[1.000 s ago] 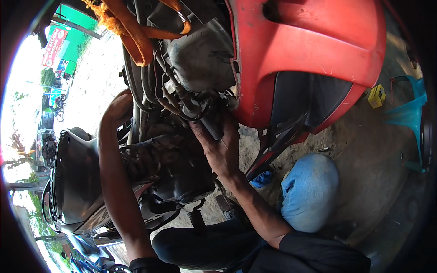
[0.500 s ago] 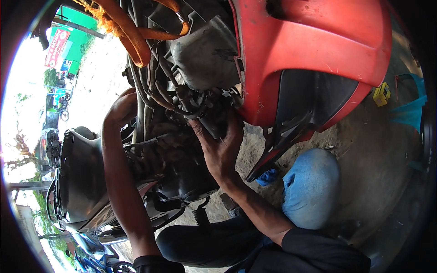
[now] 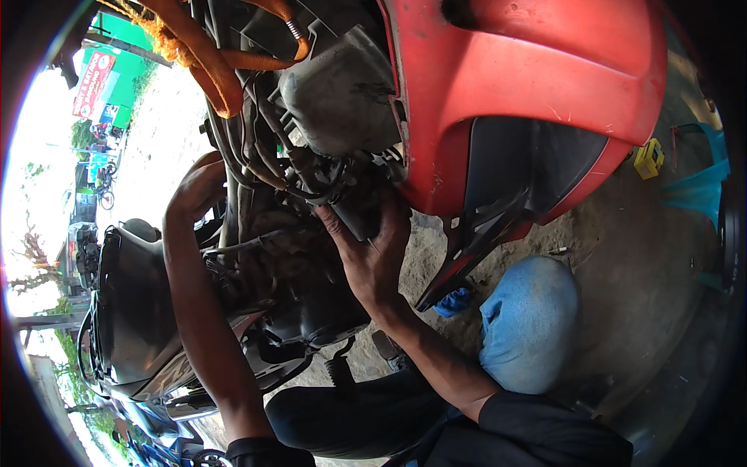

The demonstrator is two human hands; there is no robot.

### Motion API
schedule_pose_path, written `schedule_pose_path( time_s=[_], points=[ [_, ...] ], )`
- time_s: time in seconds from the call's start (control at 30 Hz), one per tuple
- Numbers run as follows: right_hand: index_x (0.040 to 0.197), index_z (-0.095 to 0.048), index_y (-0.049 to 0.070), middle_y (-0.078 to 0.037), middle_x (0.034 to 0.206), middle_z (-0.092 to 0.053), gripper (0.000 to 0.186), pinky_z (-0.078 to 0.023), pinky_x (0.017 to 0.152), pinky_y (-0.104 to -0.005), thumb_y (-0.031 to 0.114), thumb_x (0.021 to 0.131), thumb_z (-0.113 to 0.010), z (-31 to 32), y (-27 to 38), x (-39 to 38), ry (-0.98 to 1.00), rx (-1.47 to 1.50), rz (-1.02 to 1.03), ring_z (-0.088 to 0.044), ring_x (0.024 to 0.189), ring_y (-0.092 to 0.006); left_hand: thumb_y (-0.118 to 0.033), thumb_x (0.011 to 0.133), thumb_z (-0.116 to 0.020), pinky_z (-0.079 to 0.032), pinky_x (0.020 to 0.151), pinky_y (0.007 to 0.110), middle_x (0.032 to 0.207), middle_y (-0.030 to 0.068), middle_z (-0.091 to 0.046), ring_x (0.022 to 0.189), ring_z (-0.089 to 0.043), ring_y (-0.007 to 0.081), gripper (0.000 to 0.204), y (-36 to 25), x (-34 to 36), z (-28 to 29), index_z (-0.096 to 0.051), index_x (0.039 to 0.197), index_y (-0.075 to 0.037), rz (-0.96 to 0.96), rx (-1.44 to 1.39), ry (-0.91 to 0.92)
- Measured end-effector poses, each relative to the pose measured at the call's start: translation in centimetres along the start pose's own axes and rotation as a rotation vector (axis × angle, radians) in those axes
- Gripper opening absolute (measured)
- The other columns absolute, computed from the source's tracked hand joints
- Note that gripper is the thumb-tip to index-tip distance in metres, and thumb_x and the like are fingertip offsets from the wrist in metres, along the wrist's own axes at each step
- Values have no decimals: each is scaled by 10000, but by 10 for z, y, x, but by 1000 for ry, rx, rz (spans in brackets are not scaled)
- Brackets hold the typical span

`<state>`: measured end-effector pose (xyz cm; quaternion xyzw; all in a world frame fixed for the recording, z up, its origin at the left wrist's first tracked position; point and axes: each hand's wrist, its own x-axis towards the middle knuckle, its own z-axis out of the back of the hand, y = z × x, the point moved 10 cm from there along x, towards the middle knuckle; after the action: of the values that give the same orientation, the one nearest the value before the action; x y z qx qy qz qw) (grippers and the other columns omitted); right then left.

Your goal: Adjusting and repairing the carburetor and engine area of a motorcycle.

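Observation:
A partly stripped motorcycle with a red body panel (image 3: 529, 70) fills the upper middle. My right hand (image 3: 375, 253) comes up from below and is closed round a black cylindrical part (image 3: 350, 221), thumb on its left side. The fingertips on the far side go out of sight in shadow. Beside this part run several cables and hoses (image 3: 233, 159). My left hand (image 3: 196, 187) bends in behind them and the frame tube from the left, so its fingers are hidden. Above both hands sits a dusty grey plastic housing (image 3: 338, 97).
An orange strap (image 3: 226, 74) hangs over the cables. The dark engine (image 3: 311, 303) lies between my forearms. A faded jeans knee (image 3: 533, 323) and a blue cloth (image 3: 453, 302) are at lower right. Farther right are a yellow box (image 3: 648, 158) and a light-blue plastic chair (image 3: 700, 187).
The whole view has shifted slightly, so the motorcycle and both arms appear a little farther left. My right hand keeps its hold on the black part, and my left hand stays behind the cables.

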<state>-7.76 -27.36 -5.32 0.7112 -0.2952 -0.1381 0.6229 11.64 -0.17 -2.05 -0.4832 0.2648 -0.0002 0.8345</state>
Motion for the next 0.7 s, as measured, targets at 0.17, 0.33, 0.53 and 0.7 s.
schedule_pose_path(
  time_s=[0.17, 0.33, 0.53, 0.7],
  points=[
    [1243, -563, -11, -133, 1088, -633, 559, -459, 905, -376, 235, 800, -800, 3, 4, 0, -25, -2, 51, -600, 1008, -244, -217, 932, -555, -507, 683, 235, 962, 23, -641, 813, -607, 78, 312, -16, -13, -15, -563, 1169, -15, -82, -25, -27],
    [1260, -543, -17, -122, 1053, -625, 552, -464, 874, -369, 214, 820, -781, 2, 6, -2, 6, 19, 26, -600, 983, -236, -188, 923, -555, -510, 766, 282, 983, 40, -651, 854, -619, 114, 311, -23, -16, -7, -569, 1170, 0, -114, -48, -132],
    [1343, -429, 5, -83, 880, -588, 567, -473, 675, -268, 164, 878, -713, 18, 16, -43, -117, -146, 42, -575, 833, -137, -176, 927, -543, -503, 713, 259, 896, 44, -657, 777, -605, 89, 267, -29, -11, -21, -601, 1114, 6, -114, -136, -11],
    [1237, -473, 64, -76, 688, -544, 315, -418, 440, -239, 250, 991, -539, -28, -47, -101, 180, 592, -762, -446, 434, -82, -165, 941, -536, -530, 661, 256, 944, 74, -668, 763, -634, 113, 276, -11, -5, -6, -594, 1150, 6, -41, -143, -30]
  ],
)
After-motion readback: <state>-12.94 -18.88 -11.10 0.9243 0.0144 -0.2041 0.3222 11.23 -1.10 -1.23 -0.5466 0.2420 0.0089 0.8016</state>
